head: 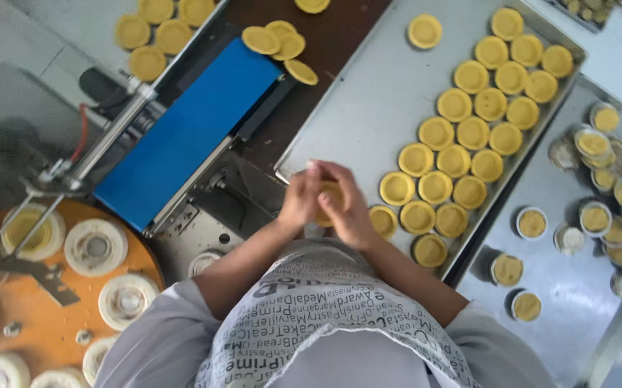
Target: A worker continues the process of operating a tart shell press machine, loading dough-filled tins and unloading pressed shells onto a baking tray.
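In the lower middle of the frame the two hands come together just above the person's apron (325,316), which is grey with printed letters. The left hand (301,200) and the right hand (348,208) are pressed close, palm toward palm, and between them sits one yellow tart shell (330,195). Only a small part of it shows in the gap between the fingers, so I cannot tell which way its open side faces, and as a round piece it shows no long axis. Both hands are curled around it and closed on it from the two sides, with the fingertips touching at the top. The shell is held just above the near corner of the big metal baking tray (368,100), which runs from the middle of the frame toward the upper right. On this tray many round yellow shells (454,159) lie in diagonal rows, open side up, touching or almost touching one another, and one single shell (424,31) lies apart near the upper edge. To the right of the tray, on the steel counter (569,287), small metal tart moulds (595,217) with dough inside stand loosely, some in a heap at the right edge. In the upper left a blue conveyor belt (185,133) goes diagonally, with some flat dough rounds (280,43) at its upper end. In the lower left is an orange turning table (52,316) with white round mould seats (97,247).
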